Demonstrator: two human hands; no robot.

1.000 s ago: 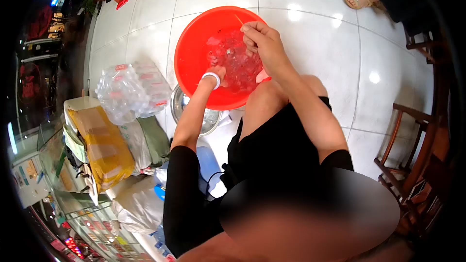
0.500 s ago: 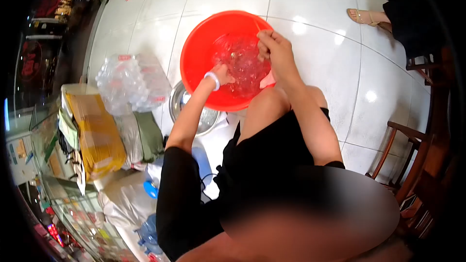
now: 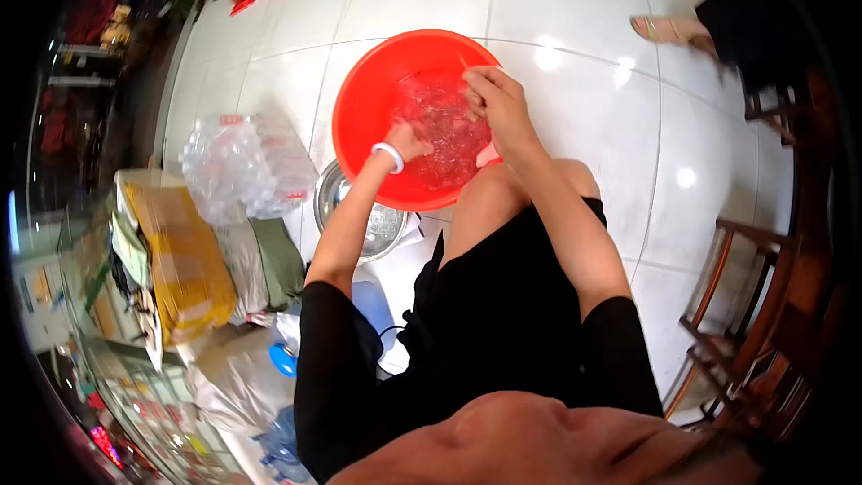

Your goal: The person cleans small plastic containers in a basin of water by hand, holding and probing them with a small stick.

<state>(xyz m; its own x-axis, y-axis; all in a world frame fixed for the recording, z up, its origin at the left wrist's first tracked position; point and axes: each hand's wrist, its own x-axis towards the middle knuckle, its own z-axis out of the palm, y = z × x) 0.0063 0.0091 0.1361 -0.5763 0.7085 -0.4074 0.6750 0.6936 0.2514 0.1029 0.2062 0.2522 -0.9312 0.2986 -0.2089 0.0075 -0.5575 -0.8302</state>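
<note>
A large red basin stands on the tiled floor, with water and a mass of small, shiny things in it that I cannot make out. My left hand, with a white band at the wrist, is over the left part of the water; its fingers are smeared by motion. My right hand is closed above the basin's right side, pinching a thin stick that points up and left. Something pink lies at the basin's edge beside my knee.
A metal bowl sits below the basin. To the left are wrapped bottles, a taped yellow parcel and sacks. Wooden chairs stand at the right. Another person's foot is at the upper right.
My left hand was down in the water and has come up a little. My right hand keeps its pinch on the stick, having shifted slightly. The view has tilted a little.
</note>
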